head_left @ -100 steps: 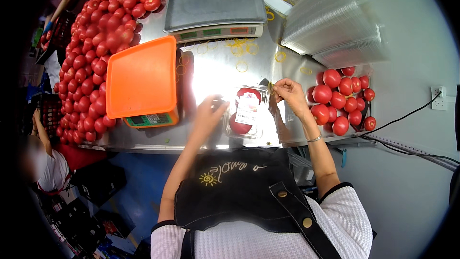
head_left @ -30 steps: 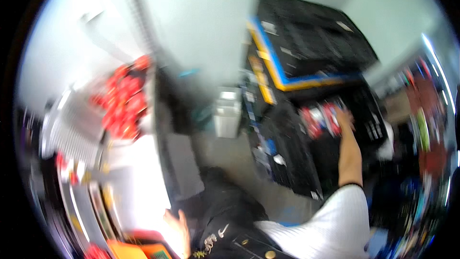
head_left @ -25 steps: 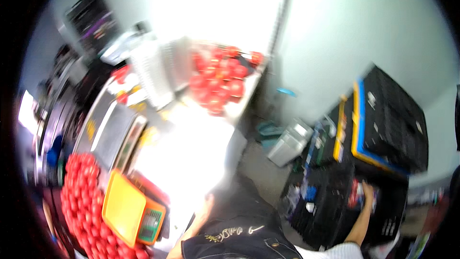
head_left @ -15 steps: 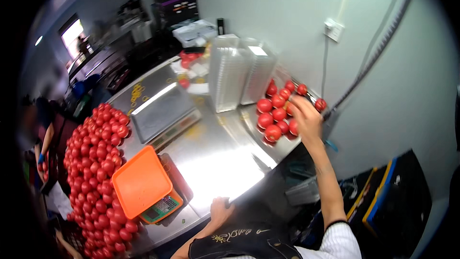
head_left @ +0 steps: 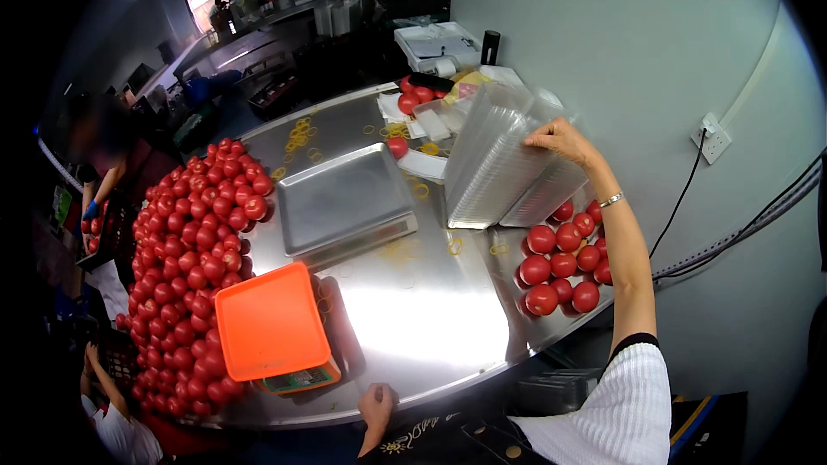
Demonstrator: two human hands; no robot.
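Observation:
My right hand [head_left: 560,139] reaches over the table to a tall stack of clear plastic containers [head_left: 488,164], its fingers pinched on the rim near the top. Close by my body, my left hand [head_left: 377,403] rests at the table's front edge, fingers curled in, with nothing visible in them. Several red tomatoes [head_left: 563,265] lie together on the right end of the table, below my right forearm. An orange scale [head_left: 274,320] stands left of my left hand. Behind it sits a scale with a flat metal pan [head_left: 345,198].
A large heap of tomatoes [head_left: 194,275] covers the table's left side. Yellow rubber bands [head_left: 300,136] lie scattered near the back, where a white tray [head_left: 438,45] also stands. A wall with a socket [head_left: 711,138] bounds the right. Another person [head_left: 116,164] works at far left.
My right hand has left the tomatoes on the right and moved left and back to the container stack. My left hand stays at the table edge. The view has shifted.

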